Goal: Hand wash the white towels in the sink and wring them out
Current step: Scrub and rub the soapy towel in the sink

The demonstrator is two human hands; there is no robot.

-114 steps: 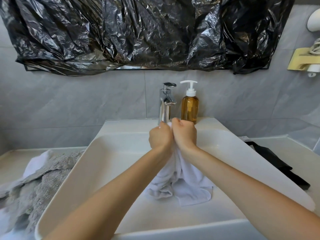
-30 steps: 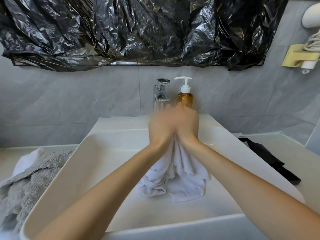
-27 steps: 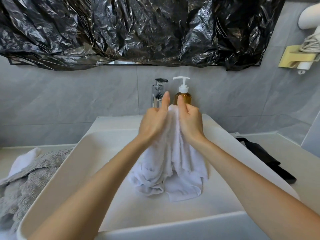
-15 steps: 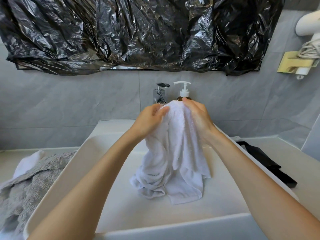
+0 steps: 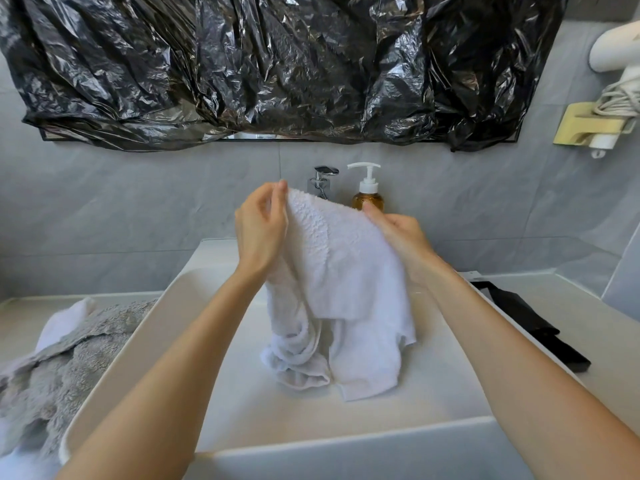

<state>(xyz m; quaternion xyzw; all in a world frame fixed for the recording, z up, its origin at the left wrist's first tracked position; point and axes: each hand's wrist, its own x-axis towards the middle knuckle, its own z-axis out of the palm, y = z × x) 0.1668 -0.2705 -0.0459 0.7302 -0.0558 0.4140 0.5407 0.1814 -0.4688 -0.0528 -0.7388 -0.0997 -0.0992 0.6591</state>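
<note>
A white towel (image 5: 343,282) hangs over the white sink (image 5: 214,368), its lower folds bunched on the basin floor. My left hand (image 5: 259,230) pinches the towel's upper left edge with thumb and fingertips. My right hand (image 5: 398,233) holds the upper right edge, its fingers partly hidden behind the cloth. The stretch of towel between my hands is spread out in front of the chrome faucet (image 5: 322,181). No running water is visible.
An amber soap pump bottle (image 5: 367,194) stands beside the faucet. Grey and white towels (image 5: 59,358) lie heaped on the counter left of the sink. A black cloth (image 5: 523,323) lies on the right counter. Black plastic sheeting (image 5: 259,67) covers the mirror.
My hands, earlier pressed together on the bunched towel, have lifted it and moved apart. The top of the towel has spread open between them.
</note>
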